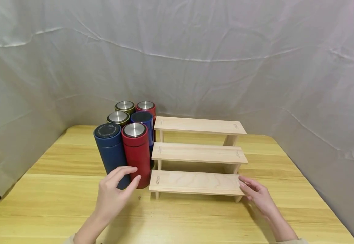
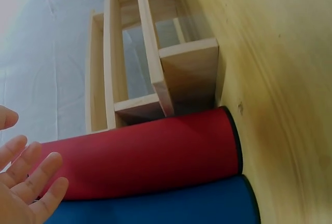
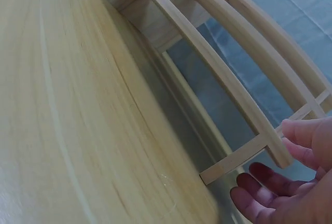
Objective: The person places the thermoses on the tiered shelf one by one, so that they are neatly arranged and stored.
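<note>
A three-tier wooden stepped shelf (image 1: pixel 195 183) stands on the table. At the right end of its lowest board is my right hand (image 1: pixel 257 196), thumb and fingertips touching the corner. The right wrist view shows the other fingers of that hand loosely bent beside the board's end (image 3: pixel 280 154). My left hand (image 1: pixel 113 189) hovers in front of a red thermos (image 1: pixel 135 152), thumb and fingers spread apart with nothing between them. That thermos is upright, close against the shelf's left side. Left of it stands a dark blue thermos (image 1: pixel 110 149), partly hidden by the left hand.
Behind the front pair stand a glossy blue thermos (image 1: pixel 146 118), two with silver lids and yellowish rims, one (image 1: pixel 118 117) nearer and one (image 1: pixel 125 105) farther, and another red one (image 1: pixel 146 106). Grey fabric (image 1: pixel 195 67) walls in the wooden table (image 1: pixel 195 220) at the back and sides.
</note>
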Demonstrator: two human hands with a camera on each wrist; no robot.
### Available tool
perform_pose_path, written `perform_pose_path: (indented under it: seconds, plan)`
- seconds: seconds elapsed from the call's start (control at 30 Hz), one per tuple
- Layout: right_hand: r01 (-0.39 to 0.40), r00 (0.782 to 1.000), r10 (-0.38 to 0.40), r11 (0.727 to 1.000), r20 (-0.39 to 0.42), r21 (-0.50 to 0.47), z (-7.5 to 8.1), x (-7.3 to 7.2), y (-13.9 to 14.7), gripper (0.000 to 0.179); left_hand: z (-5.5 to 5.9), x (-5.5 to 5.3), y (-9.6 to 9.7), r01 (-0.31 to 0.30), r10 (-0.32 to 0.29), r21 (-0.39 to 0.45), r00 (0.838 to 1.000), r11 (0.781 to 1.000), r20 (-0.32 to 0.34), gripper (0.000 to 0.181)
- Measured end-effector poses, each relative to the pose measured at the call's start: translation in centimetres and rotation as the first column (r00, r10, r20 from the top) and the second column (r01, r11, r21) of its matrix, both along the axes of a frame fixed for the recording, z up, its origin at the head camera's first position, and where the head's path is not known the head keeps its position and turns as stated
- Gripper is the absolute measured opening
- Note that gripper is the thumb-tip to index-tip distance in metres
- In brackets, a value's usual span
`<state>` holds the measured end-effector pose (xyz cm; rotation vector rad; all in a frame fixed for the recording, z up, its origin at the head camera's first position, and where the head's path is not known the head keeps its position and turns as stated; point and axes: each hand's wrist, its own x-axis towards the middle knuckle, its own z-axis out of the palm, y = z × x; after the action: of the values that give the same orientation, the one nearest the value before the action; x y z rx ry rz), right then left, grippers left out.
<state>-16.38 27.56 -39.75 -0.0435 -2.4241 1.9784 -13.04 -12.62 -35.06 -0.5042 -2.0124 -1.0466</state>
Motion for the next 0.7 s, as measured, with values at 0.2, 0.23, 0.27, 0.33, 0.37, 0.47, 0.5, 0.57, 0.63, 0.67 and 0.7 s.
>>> perform_pose_path:
  seconds: [0.2, 0.23, 0.27, 0.33, 0.37, 0.47, 0.5, 0.57, 0.63, 0.67, 0.7]
  plan:
    - [-0.005, 1.000, 0.007, 0.996, 0.025, -0.086, -0.4, -0.1, 0.1, 0.036, 0.5, -0.1, -0.4, -0.017, 0.017, 0.009, 0.999, 1.000, -0.032, 0.022]
    - [-0.007, 1.000, 0.009, 0.996, 0.029, -0.090, -0.5, -0.2, 0.2, 0.036, 0.5, -0.1, -0.5, -0.021, 0.022, 0.010, 0.999, 1.000, -0.036, 0.022]
    - [-0.009, 0.999, 0.012, 0.996, 0.034, -0.090, -0.5, -0.2, 0.2, 0.037, 0.6, -0.1, -0.6, -0.024, 0.025, 0.011, 0.999, 1.000, -0.038, 0.022]
    - [-0.008, 0.999, 0.011, 0.996, 0.041, -0.087, -0.5, -0.2, 0.2, 0.037, 0.8, -0.2, -0.8, -0.026, 0.027, 0.015, 0.999, 1.000, -0.047, 0.023]
    - [-0.007, 0.999, 0.011, 0.996, 0.045, -0.086, -0.6, -0.2, 0.3, 0.037, 0.9, -0.2, -0.8, -0.027, 0.028, 0.018, 0.998, 0.999, -0.051, 0.024]
    - [-0.012, 0.998, 0.017, 0.996, 0.053, -0.086, -0.6, -0.2, 0.4, 0.037, 1.2, -0.2, -1.0, -0.027, 0.029, 0.026, 0.998, 0.999, -0.050, 0.025]
    - [-0.011, 0.998, 0.016, 0.996, 0.055, -0.087, -0.6, -0.3, 0.4, 0.037, 1.3, -0.2, -1.1, -0.025, 0.027, 0.029, 0.998, 0.999, -0.060, 0.026]
    - [-0.019, 0.998, 0.024, 0.996, 0.061, -0.082, -0.7, -0.3, 0.5, 0.037, 1.5, -0.3, -1.2, -0.023, 0.026, 0.036, 0.996, 0.999, -0.083, 0.027]
    - [-0.028, 0.997, 0.033, 0.997, 0.068, -0.077, -0.7, -0.4, 0.7, 0.038, 1.7, -0.4, -1.4, -0.023, 0.028, 0.043, 0.994, 0.999, -0.106, 0.030]
    - [-0.029, 0.997, 0.035, 0.997, 0.073, -0.075, -0.7, -0.4, 0.7, 0.038, 1.8, -0.5, -1.5, -0.024, 0.030, 0.045, 0.992, 0.999, -0.124, 0.031]
    - [-0.031, 0.996, 0.036, 0.997, 0.078, -0.074, -0.7, -0.4, 0.8, 0.038, 1.8, -0.6, -1.6, -0.027, 0.034, 0.048, 0.990, 0.998, -0.140, 0.033]
